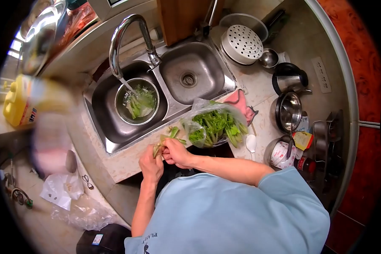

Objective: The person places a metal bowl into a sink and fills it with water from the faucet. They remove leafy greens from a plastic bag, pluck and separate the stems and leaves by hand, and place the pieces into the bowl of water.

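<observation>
Both my hands meet at the counter's front edge, before the double sink. My left hand (150, 165) pinches a pale green vegetable stalk (157, 149), and the closed fingers of my right hand (177, 153) grip it from the other side. Loose stem pieces (173, 132) lie on the counter just beyond them. To the right, leafy greens (213, 127) fill an open clear plastic bag (195, 109). Water runs from the faucet (114, 55) into a metal pot (155, 111) in the left basin, where cut greens (139, 101) sit in water.
The right basin (173, 63) has a drain strainer. A white spoon (251, 144) and pink cloth (237, 101) lie right of the bag. Farther right are a white steamer basket (241, 44), a kettle (288, 78) and metal bowls (290, 111). At left stands a yellow jug (19, 101).
</observation>
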Action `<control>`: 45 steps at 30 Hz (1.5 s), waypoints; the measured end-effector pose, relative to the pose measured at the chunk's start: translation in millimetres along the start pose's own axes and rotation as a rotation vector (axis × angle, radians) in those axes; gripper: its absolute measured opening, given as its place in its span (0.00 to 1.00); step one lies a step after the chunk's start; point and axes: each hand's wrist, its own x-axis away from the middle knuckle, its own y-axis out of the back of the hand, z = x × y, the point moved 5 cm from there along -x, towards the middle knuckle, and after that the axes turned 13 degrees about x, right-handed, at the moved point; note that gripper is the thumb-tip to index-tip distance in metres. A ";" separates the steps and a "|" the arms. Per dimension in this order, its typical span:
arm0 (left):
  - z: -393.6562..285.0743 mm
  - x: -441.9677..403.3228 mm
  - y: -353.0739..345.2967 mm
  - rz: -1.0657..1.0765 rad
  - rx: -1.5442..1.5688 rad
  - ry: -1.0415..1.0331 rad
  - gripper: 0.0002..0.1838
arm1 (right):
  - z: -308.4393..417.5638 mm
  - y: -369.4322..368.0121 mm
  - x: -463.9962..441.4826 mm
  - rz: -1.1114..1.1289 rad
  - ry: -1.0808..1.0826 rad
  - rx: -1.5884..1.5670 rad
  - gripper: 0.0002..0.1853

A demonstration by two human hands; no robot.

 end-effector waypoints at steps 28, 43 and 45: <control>4.3 -7.9 4.3 0.116 2.000 0.455 0.36 | 12.4 37.6 -18.7 -0.396 0.586 1.501 0.18; 203.7 -138.8 -6.2 -0.203 0.653 0.551 0.25 | 61.8 55.2 88.1 -0.482 0.562 1.188 0.17; 169.1 -116.6 -14.1 -0.028 0.388 0.243 0.16 | 70.6 80.3 107.7 -0.606 0.566 1.133 0.15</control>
